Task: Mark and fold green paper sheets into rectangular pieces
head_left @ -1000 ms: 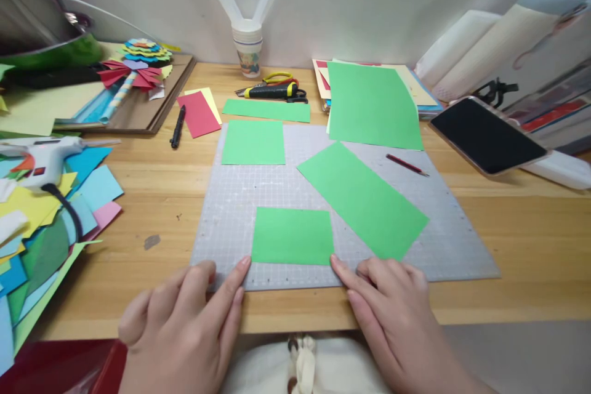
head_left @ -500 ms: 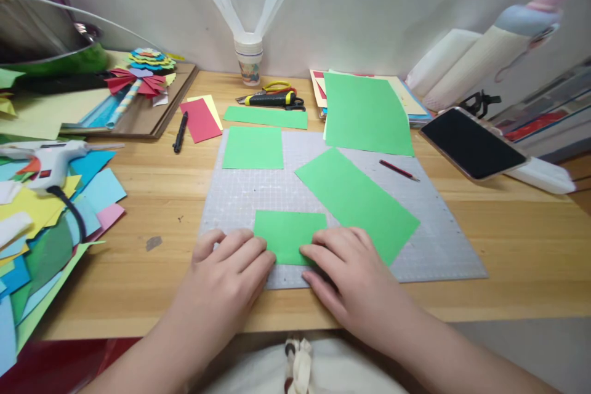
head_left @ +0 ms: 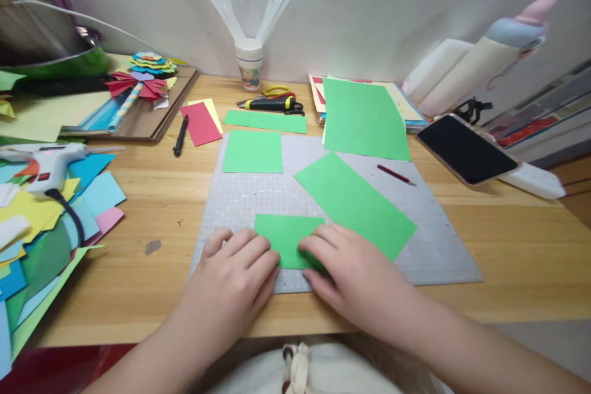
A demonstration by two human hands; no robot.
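A small green sheet of paper lies near the front edge of the grey cutting mat. My left hand presses on its left side, fingers curled together, thumb mostly hidden. At the lower right of the same sheet, my right hand holds it with bent fingers, the thumb lower at the edge. A longer green piece lies slanted just beyond my right hand. Further back are a green square and a narrow green strip. A dark red pencil rests on the mat's right side.
At the back are a utility knife, a paper cup with white sticks, and a green sheet on a paper stack. A phone leans at right. Left are a pen, a glue gun and paper scraps.
The view has shifted slightly. My right fingers have bent a little more over the small green sheet's lower right side; my left hand stays on its left side.
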